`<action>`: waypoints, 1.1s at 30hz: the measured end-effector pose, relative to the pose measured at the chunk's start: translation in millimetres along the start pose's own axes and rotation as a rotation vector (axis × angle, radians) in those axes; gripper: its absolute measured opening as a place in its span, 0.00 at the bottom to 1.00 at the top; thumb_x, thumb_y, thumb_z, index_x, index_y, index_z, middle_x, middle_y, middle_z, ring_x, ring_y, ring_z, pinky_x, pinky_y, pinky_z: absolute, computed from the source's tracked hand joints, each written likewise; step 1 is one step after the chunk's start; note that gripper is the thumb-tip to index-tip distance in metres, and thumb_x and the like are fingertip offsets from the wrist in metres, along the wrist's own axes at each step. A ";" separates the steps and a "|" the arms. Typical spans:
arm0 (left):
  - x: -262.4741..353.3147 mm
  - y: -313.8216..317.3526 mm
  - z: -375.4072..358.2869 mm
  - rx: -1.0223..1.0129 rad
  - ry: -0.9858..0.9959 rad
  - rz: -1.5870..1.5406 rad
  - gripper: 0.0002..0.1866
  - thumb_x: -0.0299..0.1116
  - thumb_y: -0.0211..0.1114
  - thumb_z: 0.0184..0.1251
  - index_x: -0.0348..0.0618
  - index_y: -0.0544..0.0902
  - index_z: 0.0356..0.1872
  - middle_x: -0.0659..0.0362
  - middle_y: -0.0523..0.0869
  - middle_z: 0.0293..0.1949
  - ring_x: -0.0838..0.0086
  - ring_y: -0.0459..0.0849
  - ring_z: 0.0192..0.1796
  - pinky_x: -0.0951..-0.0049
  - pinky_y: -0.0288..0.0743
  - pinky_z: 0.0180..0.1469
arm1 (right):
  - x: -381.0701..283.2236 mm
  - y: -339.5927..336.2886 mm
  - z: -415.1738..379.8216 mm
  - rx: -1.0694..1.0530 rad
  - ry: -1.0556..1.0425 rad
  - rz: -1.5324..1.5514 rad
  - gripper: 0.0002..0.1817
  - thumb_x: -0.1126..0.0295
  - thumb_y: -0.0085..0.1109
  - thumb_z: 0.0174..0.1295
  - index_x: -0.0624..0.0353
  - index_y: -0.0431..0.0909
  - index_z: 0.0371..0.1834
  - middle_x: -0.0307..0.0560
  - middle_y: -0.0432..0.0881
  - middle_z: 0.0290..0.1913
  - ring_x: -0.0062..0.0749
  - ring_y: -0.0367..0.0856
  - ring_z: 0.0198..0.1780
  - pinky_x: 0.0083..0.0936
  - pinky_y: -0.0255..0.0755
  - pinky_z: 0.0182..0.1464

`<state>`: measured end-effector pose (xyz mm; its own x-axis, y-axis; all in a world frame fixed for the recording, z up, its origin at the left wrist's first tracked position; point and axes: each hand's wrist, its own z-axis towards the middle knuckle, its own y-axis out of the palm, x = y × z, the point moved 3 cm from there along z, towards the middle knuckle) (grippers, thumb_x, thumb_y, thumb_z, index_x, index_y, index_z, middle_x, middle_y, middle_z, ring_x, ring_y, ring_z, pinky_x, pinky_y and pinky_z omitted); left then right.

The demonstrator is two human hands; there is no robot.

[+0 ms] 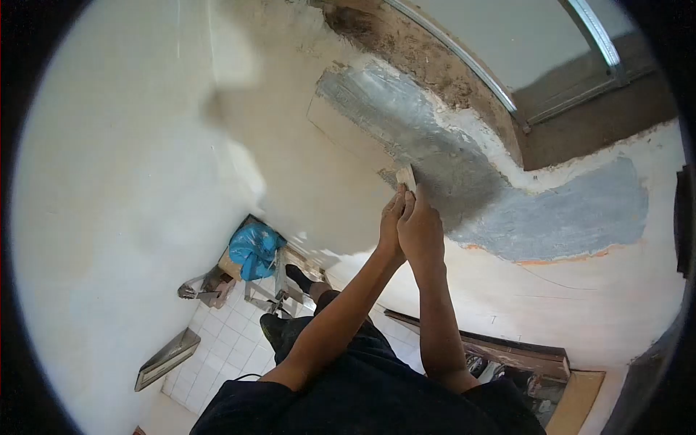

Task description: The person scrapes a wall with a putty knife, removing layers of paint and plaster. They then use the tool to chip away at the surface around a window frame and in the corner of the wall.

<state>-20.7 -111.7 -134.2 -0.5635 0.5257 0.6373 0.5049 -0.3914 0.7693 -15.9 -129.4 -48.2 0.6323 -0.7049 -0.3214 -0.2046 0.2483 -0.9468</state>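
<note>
Holding a scraper (406, 177) up against the wall (341, 196), at the lower left edge of a grey patch (457, 170). Pinching it by the near end, with fingers of the left hand (392, 228) and right hand (423, 235) closed on it, pressed side by side. Cannot tell how the fingers lie on the far side. Reaching with both bare forearms from the short sleeves of a dark shirt (362, 399). Rough and dark in the grey near the scraper; farther right, paler and bluish, with an orange edge (565, 258) below. Above the patch, broken and brown along a ledge (428, 61), next to a window (500, 32) with metal framing. Down to the left, past the arms, a blue bag (254, 246), just beside a ladder (280, 270). Near the ladder, a foot (297, 277) in black; lower down, white tiles (232, 341). Farther left, a framed panel (168, 359). Down to the right, past the right forearm, a brown shelf (507, 348) above a jumble too small to name; just beside it, a tan board (578, 402).
</note>
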 end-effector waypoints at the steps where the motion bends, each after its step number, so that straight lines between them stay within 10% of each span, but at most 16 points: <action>1: 0.7 1.9 -0.2 0.022 -0.033 -0.316 0.17 0.44 0.43 0.77 0.43 0.75 0.43 0.64 0.74 0.30 0.81 0.73 0.31 0.75 0.71 0.33 | 3.7 1.7 1.8 -0.005 0.000 -0.021 0.14 0.63 0.39 0.69 0.63 0.68 0.42 0.69 0.79 0.33 0.65 0.77 0.41 0.53 0.71 0.41; 4: 3.8 -2.0 0.9 0.031 0.112 0.022 0.17 0.45 0.44 0.76 0.43 0.75 0.43 0.65 0.74 0.29 0.81 0.73 0.31 0.76 0.71 0.33 | 7.0 7.4 2.5 0.004 -0.023 -0.010 0.14 0.63 0.39 0.69 0.64 0.69 0.43 0.70 0.79 0.34 0.65 0.77 0.41 0.52 0.71 0.42; 8: 11.4 -5.7 3.7 0.069 -0.160 -0.335 0.16 0.45 0.45 0.76 0.44 0.76 0.42 0.65 0.74 0.29 0.82 0.73 0.30 0.78 0.70 0.30 | -4.6 13.6 9.4 0.004 -0.029 -0.010 0.14 0.64 0.40 0.69 0.65 0.69 0.43 0.70 0.79 0.35 0.65 0.77 0.42 0.51 0.72 0.42; 20: -31.0 -24.9 18.1 -0.041 -0.076 -0.297 0.18 0.41 0.50 0.71 0.40 0.74 0.53 0.54 0.81 0.47 0.63 0.78 0.51 0.59 0.71 0.55 | -13.0 16.5 9.8 -0.036 0.084 0.006 0.13 0.62 0.39 0.69 0.60 0.66 0.46 0.70 0.79 0.36 0.65 0.79 0.41 0.53 0.73 0.42; 23: 6.7 -12.3 8.8 0.091 -0.309 -0.646 0.15 0.45 0.47 0.75 0.46 0.76 0.37 0.66 0.74 0.25 0.83 0.72 0.25 0.79 0.68 0.25 | -12.3 14.9 10.5 -0.021 0.051 0.058 0.14 0.64 0.39 0.69 0.65 0.69 0.41 0.71 0.78 0.41 0.65 0.76 0.46 0.52 0.70 0.46; 25: 18.4 -15.8 10.0 -0.041 0.347 0.957 0.23 0.42 0.51 0.70 0.30 0.69 0.55 0.40 0.77 0.50 0.47 0.75 0.53 0.55 0.68 0.57 | -19.5 8.5 9.0 -0.029 0.089 0.048 0.15 0.63 0.39 0.69 0.65 0.69 0.43 0.71 0.78 0.42 0.65 0.76 0.47 0.51 0.70 0.47; 26: 13.8 -14.9 10.7 -0.045 0.348 0.954 0.23 0.42 0.51 0.70 0.30 0.69 0.55 0.40 0.77 0.50 0.47 0.75 0.53 0.55 0.68 0.57 | -21.0 6.1 8.7 -0.039 0.125 0.038 0.16 0.63 0.39 0.70 0.66 0.70 0.45 0.70 0.78 0.42 0.64 0.76 0.48 0.50 0.70 0.48; 31: 12.2 -1.5 8.6 0.081 -0.295 -0.699 0.15 0.45 0.48 0.75 0.46 0.76 0.36 0.67 0.73 0.23 0.83 0.71 0.23 0.79 0.68 0.25 | -24.6 0.7 9.9 -0.072 0.135 0.004 0.19 0.62 0.40 0.69 0.66 0.71 0.52 0.70 0.78 0.45 0.63 0.76 0.49 0.47 0.70 0.51; 33: 8.8 -2.3 9.4 0.050 -0.285 -0.725 0.15 0.45 0.49 0.74 0.45 0.76 0.37 0.65 0.74 0.24 0.82 0.72 0.25 0.79 0.69 0.26 | -23.9 0.9 12.3 -0.104 0.169 0.002 0.20 0.61 0.40 0.69 0.66 0.70 0.54 0.70 0.77 0.46 0.63 0.75 0.50 0.47 0.70 0.52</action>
<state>-20.6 -99.1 -130.8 -0.5781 0.8134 -0.0655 0.1075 0.1555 0.9820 -22.0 -104.2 -41.3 0.4992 -0.8083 -0.3122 -0.2874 0.1855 -0.9397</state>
